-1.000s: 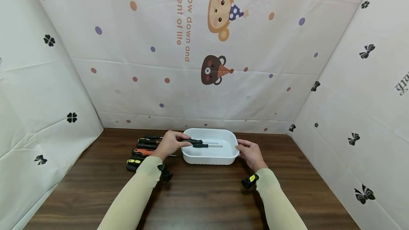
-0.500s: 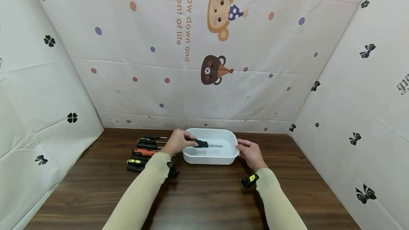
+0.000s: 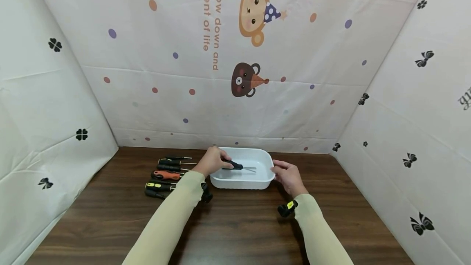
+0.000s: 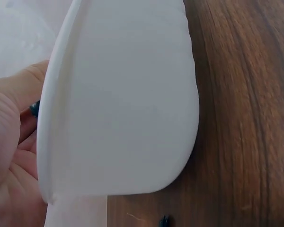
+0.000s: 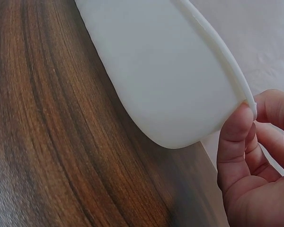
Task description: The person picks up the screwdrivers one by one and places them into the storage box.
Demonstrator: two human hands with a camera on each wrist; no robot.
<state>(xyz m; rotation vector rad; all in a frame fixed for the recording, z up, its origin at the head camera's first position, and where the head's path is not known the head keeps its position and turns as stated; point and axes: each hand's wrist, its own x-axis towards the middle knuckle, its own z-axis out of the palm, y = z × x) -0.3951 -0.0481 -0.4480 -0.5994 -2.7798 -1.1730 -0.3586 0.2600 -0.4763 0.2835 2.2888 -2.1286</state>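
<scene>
My left hand (image 3: 214, 161) reaches over the left rim of a white plastic tray (image 3: 241, 184) and grips a black-handled screwdriver (image 3: 235, 165). Its shaft points right, low inside the tray. A second thin shaft (image 3: 252, 170) shows just beneath, its handle hidden by the held one. In the left wrist view the tray's wall (image 4: 123, 99) covers most of the hand, and only a bit of dark handle (image 4: 34, 109) peeks out between the fingers. At the other end, my right hand (image 5: 255, 161) pinches the tray's rim between thumb and fingers.
Left of the tray several screwdrivers lie side by side on the wooden table (image 3: 243, 224), among them an orange-handled one (image 3: 165, 175) and a black-and-yellow one (image 3: 160, 186). Printed cloth (image 3: 184, 105) hangs behind and along both sides.
My left hand has moved right, carrying the screwdriver from above the tray's left rim to low inside it, over the one lying there. The right hand has stayed at the rim.
</scene>
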